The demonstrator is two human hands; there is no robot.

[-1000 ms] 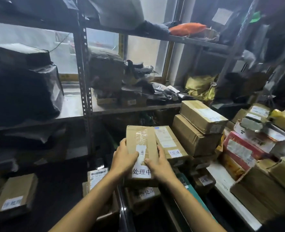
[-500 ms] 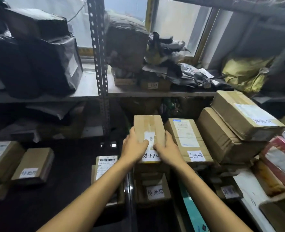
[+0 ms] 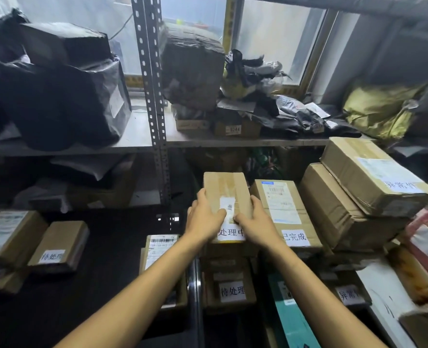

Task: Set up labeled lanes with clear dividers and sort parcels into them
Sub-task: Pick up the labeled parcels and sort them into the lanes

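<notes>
A brown cardboard parcel [image 3: 225,189] with a white lane label [image 3: 231,233] on its near end lies in the middle. My left hand [image 3: 204,217] grips its left side and my right hand [image 3: 256,218] grips its right side, thumbs on top. To its right lies a second labeled box [image 3: 282,209]. Beyond that sit two stacked boxes, the upper labeled one [image 3: 373,174] tilted. Below the held parcel is a labeled box [image 3: 230,285], and another labeled box [image 3: 59,244] rests at the left.
A perforated metal shelf post [image 3: 155,96] rises just behind. The shelf board [image 3: 233,141] carries crumpled bags and small boxes, with black wrapped bundles [image 3: 52,91] at left. A barcode parcel [image 3: 160,249] sits near my left forearm; red parcels [image 3: 426,234] lie at right.
The view has dropped and closed in on the parcels. Both hands keep hold of the same labeled parcel, which now lies flat beside the box to its right.
</notes>
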